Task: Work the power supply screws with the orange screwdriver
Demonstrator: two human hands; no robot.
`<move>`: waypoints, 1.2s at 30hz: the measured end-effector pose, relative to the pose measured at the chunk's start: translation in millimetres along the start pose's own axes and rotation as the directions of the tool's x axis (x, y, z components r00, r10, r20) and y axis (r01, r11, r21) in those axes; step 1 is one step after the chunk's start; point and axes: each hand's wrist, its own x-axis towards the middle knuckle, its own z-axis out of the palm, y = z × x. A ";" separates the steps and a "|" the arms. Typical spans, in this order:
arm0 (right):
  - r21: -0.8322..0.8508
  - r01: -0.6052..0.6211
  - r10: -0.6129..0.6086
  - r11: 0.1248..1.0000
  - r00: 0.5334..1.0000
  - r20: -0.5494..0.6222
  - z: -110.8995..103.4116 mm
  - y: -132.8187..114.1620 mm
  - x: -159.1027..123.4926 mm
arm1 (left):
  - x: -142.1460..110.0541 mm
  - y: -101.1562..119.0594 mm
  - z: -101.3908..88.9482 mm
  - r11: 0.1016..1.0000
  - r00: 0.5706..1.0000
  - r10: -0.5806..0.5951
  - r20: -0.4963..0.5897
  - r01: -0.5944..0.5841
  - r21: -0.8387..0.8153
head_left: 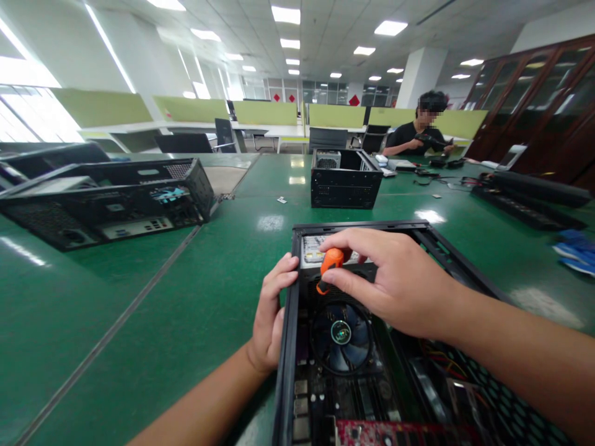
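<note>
An open black computer case [287,347] lies on the green table in front of me. My right hand [385,272] reaches over it, closed on an orange screwdriver [331,260] between thumb and fingers. The screwdriver tilts down inside the case, above the round CPU fan [341,334]; I cannot make out its tip. Against the outer left wall of the case rests my left hand [273,310], its fingers along the edge and partly hidden by it. A red circuit card [385,433] sits at the near end of the case.
More computer cases stand on the table [223,297]: a black one [116,204] at left and another [344,186] behind mine. A co-worker [418,133] sits at the far right, holding a dark item. Cables, dark parts [525,198] and a blue item [576,251] lie at right.
</note>
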 end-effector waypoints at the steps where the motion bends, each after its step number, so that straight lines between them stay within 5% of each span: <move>1: -0.003 -0.033 0.033 0.999 0.999 -0.002 -0.4 -1.6 0.9 | 0.6 0.6 0.3 1.000 1.000 0.002 0.001 -0.002 -0.004; 6: -0.004 -0.071 0.071 0.998 0.998 0.000 -1.9 -2.5 2.1 | 3.5 2.8 1.6 1.000 1.000 0.027 0.005 -0.027 -0.013; 14: 0.066 0.108 -0.112 0.992 0.992 0.052 -1.8 4.5 -3.7 | 4.2 3.7 -0.1 1.000 1.000 0.022 0.011 -0.022 0.007; 36: 0.087 0.071 -0.079 0.994 0.993 0.088 -3.8 2.3 -3.2 | 3.9 1.4 0.3 0.999 0.999 0.033 0.014 -0.033 0.004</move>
